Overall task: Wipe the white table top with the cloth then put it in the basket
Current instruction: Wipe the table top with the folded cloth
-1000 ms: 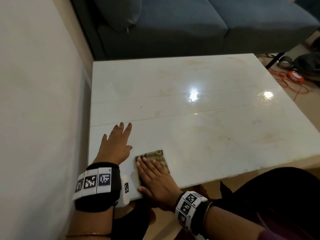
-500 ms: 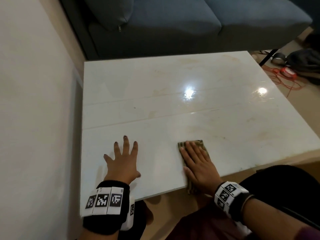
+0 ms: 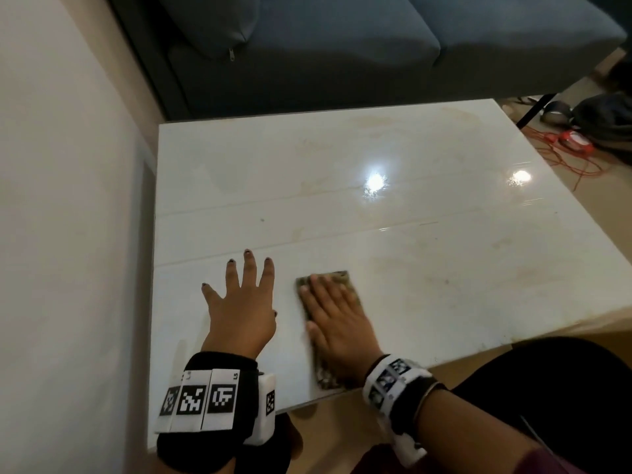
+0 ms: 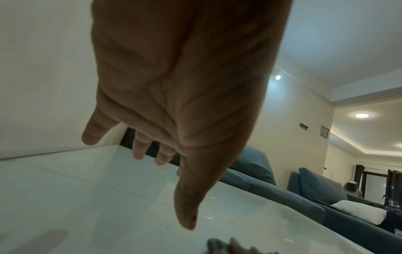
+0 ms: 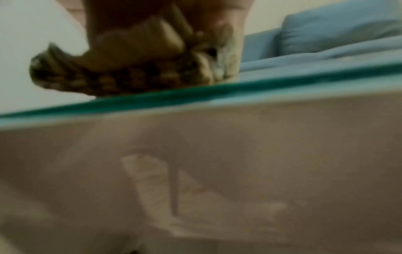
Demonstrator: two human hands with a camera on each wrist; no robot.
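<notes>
Since half a second ago, the right hand [image 3: 337, 323] and the cloth [image 3: 328, 302] have slid left, closer to the left hand [image 3: 241, 311], and a second ago they were at the near left corner. From the head view, the right hand lies flat on the folded brown cloth with its fingers straight and close together, pressing it onto the white table top [image 3: 427, 206] near the front edge; the cloth's near end reaches that edge. The left hand rests flat just beside it, fingers spread wide. A blue sofa [image 3: 342, 46] stands behind the table, a pale wall [image 3: 61, 200] runs along the left side, and red cords [image 3: 564, 145] lie on the floor to the right. From the left wrist view, the left hand [image 4: 180, 86] shows its palm with fingers straight and apart above the shiny table top [image 4: 87, 197], and the cloth [image 4: 217, 245] peeks in at the bottom. From the right wrist view, which is blurry, the cloth [image 5: 130, 77] bunches under the right hand [image 5: 152, 20] at the table's edge [image 5: 217, 96]; I cannot tell how the fingers lie here.
</notes>
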